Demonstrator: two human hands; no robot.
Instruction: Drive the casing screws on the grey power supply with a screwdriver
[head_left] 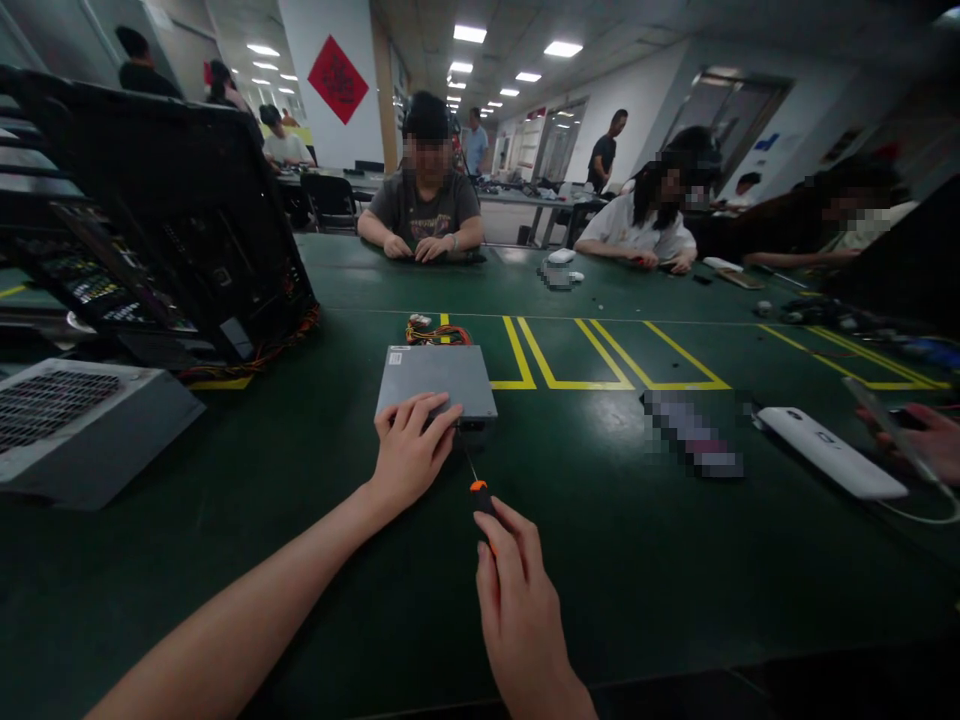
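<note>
A grey metal computer power supply (439, 372) lies flat on the green table before me, its cable bundle (442, 332) at the far side. My left hand (411, 445) rests over its near edge, fingers spread on the top cover. In my right hand (517, 590) is a screwdriver (480, 492) with a black and orange handle. Its thin shaft points up at the near face of the power supply, by the dark socket (471, 424). Whether the tip touches a screw is too small to tell.
At left stand an open black computer case (172, 220) and a grey box with a mesh grille (82, 425). A white device (829, 452) with a cable lies at right, near another person's hand (922, 440) holding a phone. Several people sit across the green table (600, 600).
</note>
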